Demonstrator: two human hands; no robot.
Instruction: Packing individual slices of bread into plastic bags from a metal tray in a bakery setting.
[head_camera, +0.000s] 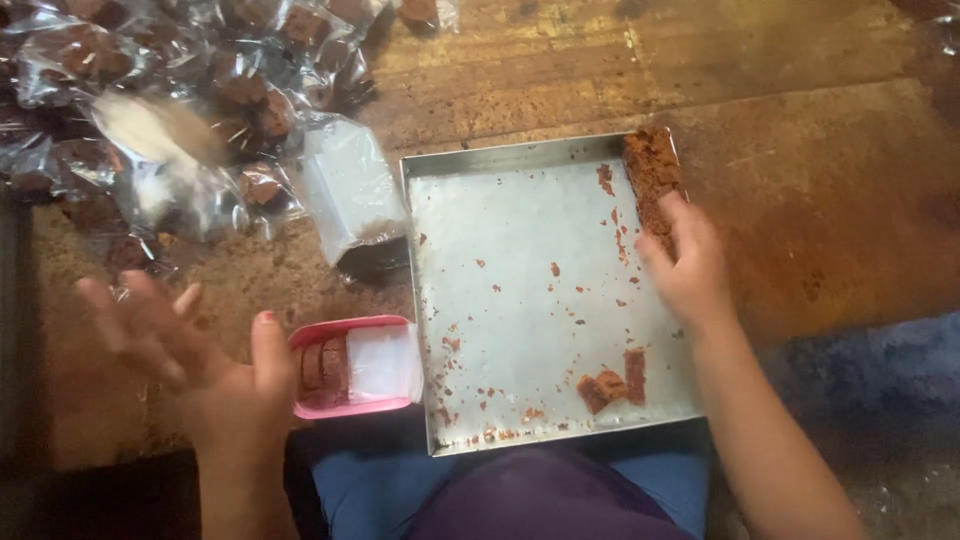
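Observation:
A square metal tray (455, 170) lined with white paper lies before me, scattered with brown crumbs. A strip of brown cake (650, 170) runs along its right edge, and my right hand (685, 265) rests its fingers on the near end of that strip. Two small cake pieces (612, 382) sit at the tray's near right. My left hand (190, 360) hovers open and blurred left of a pink box (352, 368) that has cake pieces in one half and white paper in the other.
A heap of clear plastic bags holding brown cake pieces (180, 110) fills the upper left. One empty clear bag (350, 190) lies beside the tray's far left corner. The surface is worn brown wood (800, 150); my blue-clothed lap (380, 490) is at the bottom.

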